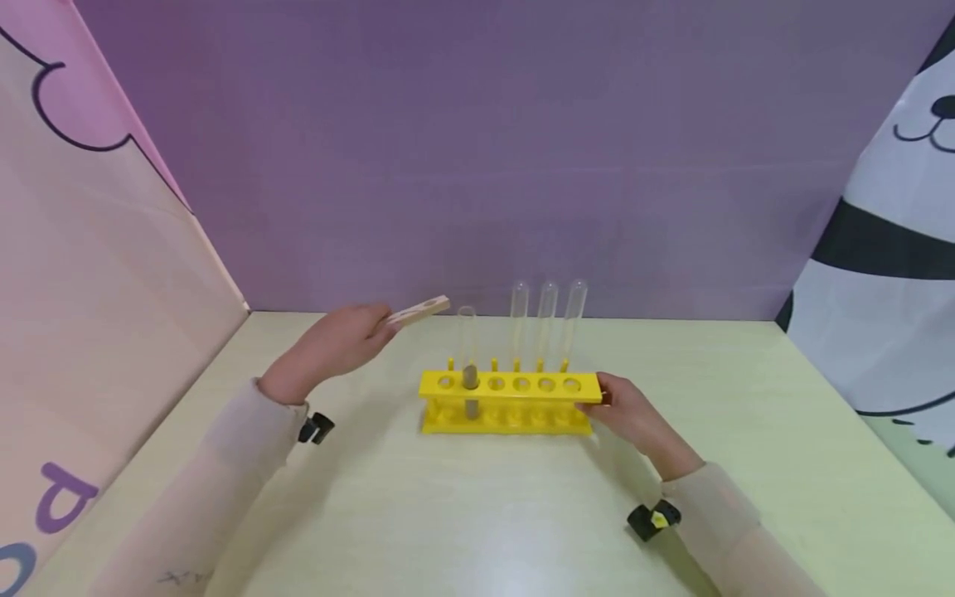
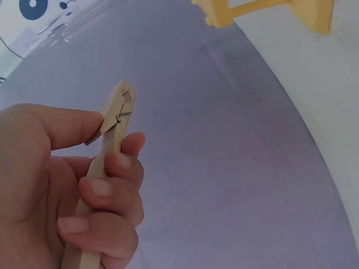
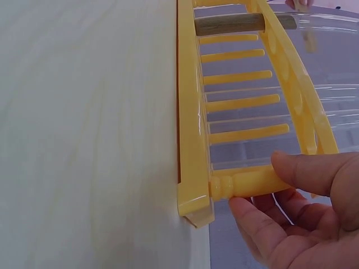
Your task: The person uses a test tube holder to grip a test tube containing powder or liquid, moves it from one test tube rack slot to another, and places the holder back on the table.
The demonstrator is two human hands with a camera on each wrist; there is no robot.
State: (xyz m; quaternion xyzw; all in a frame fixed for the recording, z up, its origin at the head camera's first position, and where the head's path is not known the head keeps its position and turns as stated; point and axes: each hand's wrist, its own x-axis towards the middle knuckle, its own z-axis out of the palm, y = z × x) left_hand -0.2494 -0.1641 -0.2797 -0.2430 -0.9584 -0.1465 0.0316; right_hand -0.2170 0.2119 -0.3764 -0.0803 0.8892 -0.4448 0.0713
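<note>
My left hand (image 1: 336, 342) holds a wooden test tube clamp (image 1: 419, 312), its tip pointing right, above and left of the rack. In the left wrist view the fingers curl round the clamp's handle (image 2: 83, 252), and the thumb touches its short arm near the wire spring. My right hand (image 1: 625, 410) grips the right end of a yellow test tube rack (image 1: 515, 429); in the right wrist view, thumb and fingers pinch its end post (image 3: 255, 182). One test tube (image 1: 470, 378) with grey-brown contents stands in the rack's second hole from the left.
Three clear test tubes (image 1: 547, 311) sit upside down on pegs at the rack's back right. The rack stands on a pale wooden table (image 1: 477, 506). Behind rises a purple panel (image 1: 477, 166), with printed panels at left (image 1: 97, 274) and right (image 1: 888, 224).
</note>
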